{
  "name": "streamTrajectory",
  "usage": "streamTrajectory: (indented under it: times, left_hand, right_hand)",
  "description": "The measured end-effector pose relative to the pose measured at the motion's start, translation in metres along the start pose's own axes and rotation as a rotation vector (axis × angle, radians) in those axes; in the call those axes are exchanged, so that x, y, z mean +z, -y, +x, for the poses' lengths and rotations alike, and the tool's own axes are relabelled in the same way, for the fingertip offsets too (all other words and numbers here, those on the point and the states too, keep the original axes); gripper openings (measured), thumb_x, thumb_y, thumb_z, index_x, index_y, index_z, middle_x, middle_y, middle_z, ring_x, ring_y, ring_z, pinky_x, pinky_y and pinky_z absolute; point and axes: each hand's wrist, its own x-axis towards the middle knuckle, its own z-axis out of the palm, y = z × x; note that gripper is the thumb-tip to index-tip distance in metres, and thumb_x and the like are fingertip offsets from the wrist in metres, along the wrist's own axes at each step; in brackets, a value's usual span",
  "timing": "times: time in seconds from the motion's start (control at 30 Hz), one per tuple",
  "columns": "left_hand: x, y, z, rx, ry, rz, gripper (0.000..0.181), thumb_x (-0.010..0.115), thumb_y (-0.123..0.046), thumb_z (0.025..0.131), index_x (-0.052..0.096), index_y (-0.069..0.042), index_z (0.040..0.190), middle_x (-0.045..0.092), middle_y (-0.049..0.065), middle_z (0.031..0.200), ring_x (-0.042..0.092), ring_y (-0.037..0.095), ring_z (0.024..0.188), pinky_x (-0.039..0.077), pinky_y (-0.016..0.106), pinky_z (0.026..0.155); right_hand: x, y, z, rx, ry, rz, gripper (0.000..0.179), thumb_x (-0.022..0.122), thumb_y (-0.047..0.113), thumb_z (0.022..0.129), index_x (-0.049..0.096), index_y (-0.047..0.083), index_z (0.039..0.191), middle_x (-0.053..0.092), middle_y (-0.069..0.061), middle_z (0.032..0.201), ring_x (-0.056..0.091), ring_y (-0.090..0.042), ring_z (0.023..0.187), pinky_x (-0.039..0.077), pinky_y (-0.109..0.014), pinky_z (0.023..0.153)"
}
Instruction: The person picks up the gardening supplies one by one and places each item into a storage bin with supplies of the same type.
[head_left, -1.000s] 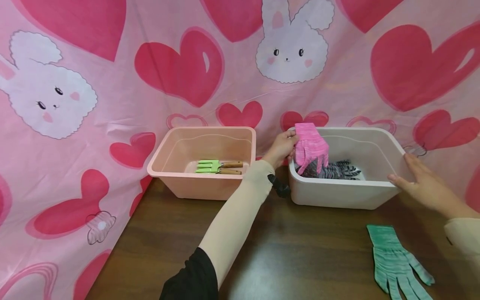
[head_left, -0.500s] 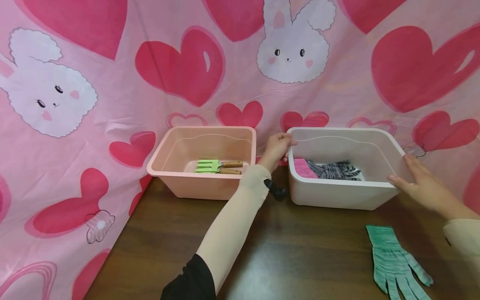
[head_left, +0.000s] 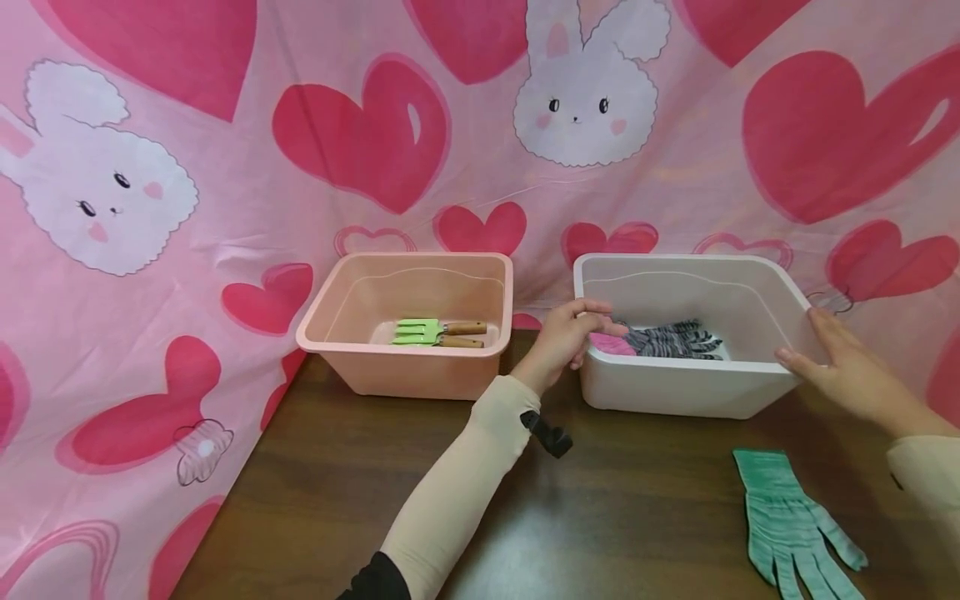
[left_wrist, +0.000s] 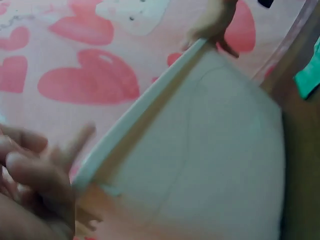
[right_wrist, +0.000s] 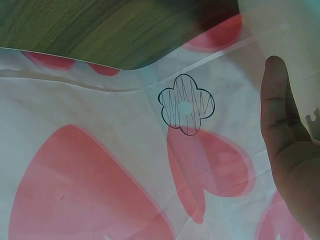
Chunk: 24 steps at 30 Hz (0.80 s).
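My left hand (head_left: 564, 337) is at the near left corner of the white plastic bin (head_left: 690, 388), its fingers loosely extended over the rim and holding nothing. Below those fingers a pink knit glove (head_left: 613, 343) lies in the bin, partly covered by the hand. Beside it rests a black-and-grey knit glove (head_left: 667, 340). My right hand (head_left: 855, 379) grips the bin's right end, with the thumb at the near rim; in the left wrist view this hand (left_wrist: 215, 25) straddles the far edge. On the table in front lies a green glove (head_left: 795, 517), fingers spread.
A peach-coloured bin (head_left: 420, 375) stands to the left, holding green hand forks (head_left: 423, 329) with wooden handles. Both bins sit on a dark wooden table (head_left: 585, 517). Behind hangs a pink cloth (head_left: 480, 167) printed with hearts and rabbits.
The pink glove has dropped from my left hand into the white bin. That hand has then come down along the rim toward the near corner. My right hand has stayed put.
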Motion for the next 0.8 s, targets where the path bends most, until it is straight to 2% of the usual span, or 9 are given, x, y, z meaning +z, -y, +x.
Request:
streamTrajectory:
  times: [0.1,0.2,0.3,0.37,0.47,0.6,0.7,0.8]
  left_hand:
    - [0.006,0.009,-0.009,0.062,0.143,-0.056,0.025,0.052,-0.01,0.103,0.066,-0.006,0.123,0.076,0.012,0.101,0.029,0.014,0.039,0.03,0.023,0.036]
    - [0.013,0.022,-0.017,0.097,0.302,-0.055,0.027,0.051,-0.009,0.104,0.063,-0.002,0.127,0.075,0.014,0.103,0.032,0.016,0.039,0.032,0.025,0.037]
    - [0.021,0.035,-0.023,0.066,0.45,-0.019,0.028,0.051,-0.007,0.105,0.06,0.003,0.13,0.076,0.011,0.102,0.038,0.017,0.041,0.037,0.025,0.039]
    - [0.029,0.047,-0.027,0.012,0.512,0.03,0.028,0.052,-0.007,0.105,0.061,0.002,0.129,0.076,0.004,0.101,0.041,0.018,0.043,0.041,0.025,0.042]
    - [0.047,0.068,-0.031,-0.061,0.555,0.109,0.028,0.053,-0.009,0.105,0.062,0.001,0.129,0.076,-0.005,0.098,0.045,0.018,0.044,0.045,0.026,0.044]
    - [0.078,0.099,-0.038,-0.169,0.567,0.196,0.028,0.055,-0.012,0.104,0.065,-0.002,0.128,0.076,-0.011,0.093,0.047,0.017,0.043,0.047,0.026,0.043]
    - [0.101,0.117,-0.044,-0.285,0.573,0.218,0.027,0.056,-0.013,0.103,0.067,-0.005,0.126,0.076,-0.011,0.095,0.049,0.017,0.042,0.048,0.026,0.041]
    - [0.12,0.129,-0.049,-0.392,0.594,0.22,0.028,0.056,-0.014,0.103,0.068,-0.012,0.129,0.075,-0.012,0.1,0.05,0.019,0.043,0.048,0.027,0.041]
  right_hand:
    - [0.0,-0.002,-0.001,-0.006,-0.002,0.004,0.097,0.054,0.046,0.1,-0.009,-0.001,0.157,-0.006,-0.036,0.159,-0.004,-0.06,0.142,0.005,-0.082,0.101]
    - [0.0,-0.002,-0.001,-0.007,-0.003,0.011,0.097,0.054,0.046,0.1,-0.009,0.0,0.158,-0.006,-0.036,0.16,-0.003,-0.061,0.142,0.006,-0.083,0.1]
    - [0.0,-0.002,-0.001,-0.015,-0.003,0.013,0.097,0.054,0.047,0.1,-0.008,0.001,0.158,-0.005,-0.036,0.16,-0.002,-0.061,0.142,0.007,-0.083,0.099]
    - [0.0,-0.001,-0.001,-0.016,-0.004,0.012,0.097,0.054,0.047,0.1,-0.008,0.0,0.158,-0.005,-0.036,0.16,-0.002,-0.06,0.143,0.007,-0.083,0.099]
    - [0.0,-0.001,-0.002,-0.013,-0.007,0.014,0.097,0.055,0.046,0.1,-0.008,0.001,0.158,-0.005,-0.036,0.16,-0.002,-0.06,0.143,0.008,-0.084,0.099]
    - [-0.001,0.001,-0.003,0.007,0.0,0.019,0.098,0.055,0.048,0.099,-0.008,0.002,0.159,-0.006,-0.035,0.16,-0.001,-0.062,0.142,0.01,-0.085,0.096]
    - [-0.003,0.001,-0.003,-0.002,0.015,0.032,0.097,0.054,0.048,0.1,-0.008,0.003,0.159,-0.006,-0.035,0.16,0.0,-0.062,0.141,0.011,-0.086,0.094]
    - [-0.004,0.0,-0.003,-0.009,0.03,0.042,0.097,0.055,0.047,0.1,-0.008,0.005,0.159,-0.007,-0.034,0.161,0.0,-0.063,0.141,0.012,-0.087,0.093]
